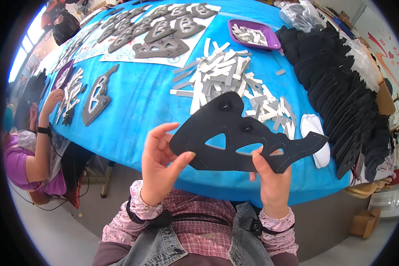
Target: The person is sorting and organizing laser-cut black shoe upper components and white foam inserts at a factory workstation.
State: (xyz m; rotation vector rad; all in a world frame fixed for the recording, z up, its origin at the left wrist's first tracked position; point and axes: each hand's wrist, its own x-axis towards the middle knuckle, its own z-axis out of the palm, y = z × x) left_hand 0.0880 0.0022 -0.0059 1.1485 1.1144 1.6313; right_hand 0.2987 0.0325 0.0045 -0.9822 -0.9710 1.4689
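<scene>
Between my two hands I hold up a flat black fabric panel (228,133) with stitched edges, cut-out windows and two dark round knobs. My left hand (162,159) pinches its left end, thumb in front and fingers partly behind. My right hand (270,177) grips the lower edge right of the middle, its thumb on the front beside a window. Just beyond the panel lies a loose heap of grey and white strips (226,73). A folded white cloth item, perhaps a glove (317,153), lies on the table past the panel's narrow right end.
Black panels stand densely stacked (328,88) along the table's right side. A purple tray (270,33) of strips stands at the back. Grey panels (159,46) lie in rows on white sheets farther off. At left, a co-worker's arm (42,146) reaches over the blue tablecloth (133,119).
</scene>
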